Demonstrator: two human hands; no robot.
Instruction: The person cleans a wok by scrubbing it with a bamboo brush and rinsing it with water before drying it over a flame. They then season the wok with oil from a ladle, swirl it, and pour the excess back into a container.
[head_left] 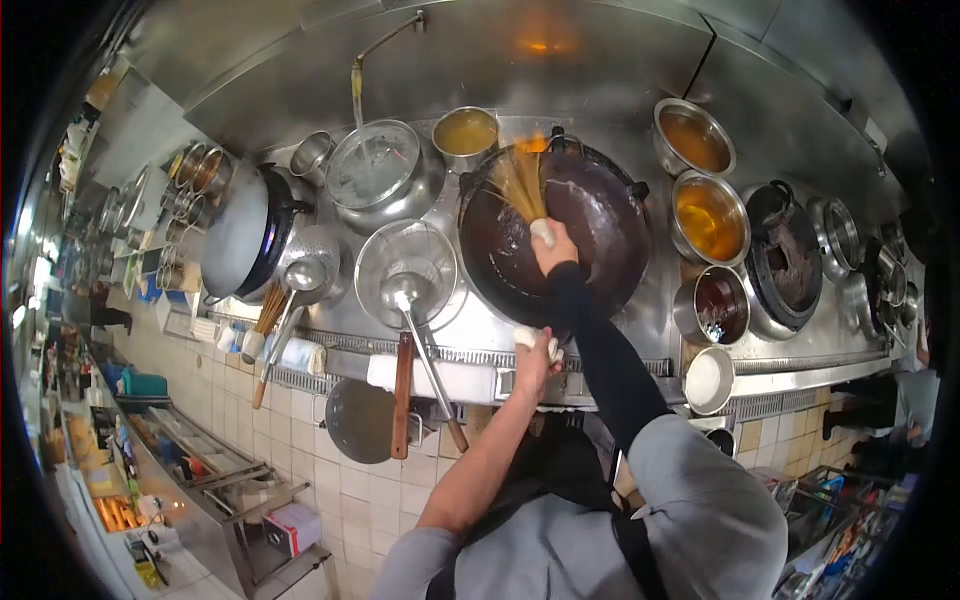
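Observation:
A large dark wok (610, 225) sits on the stove in front of me, its inside wet and shiny. My right hand (555, 250) grips the pale wrapped end of a bamboo wok brush (520, 187), whose bristles fan out against the upper left of the wok. At the wok's near edge, my left hand (538, 365) is closed on a folded white cloth (532, 342). Left of the wok, a mesh strainer (378, 265) has a ladle (408, 292) lying in it, handles toward me.
Water runs from a tap (357, 80) into a large pot (345, 185). Bowls of orange liquid (710, 222) and a pot of dark red liquid (712, 306) stand right of the wok. Flame shows behind its rim. Another wok (236, 240) steams at left.

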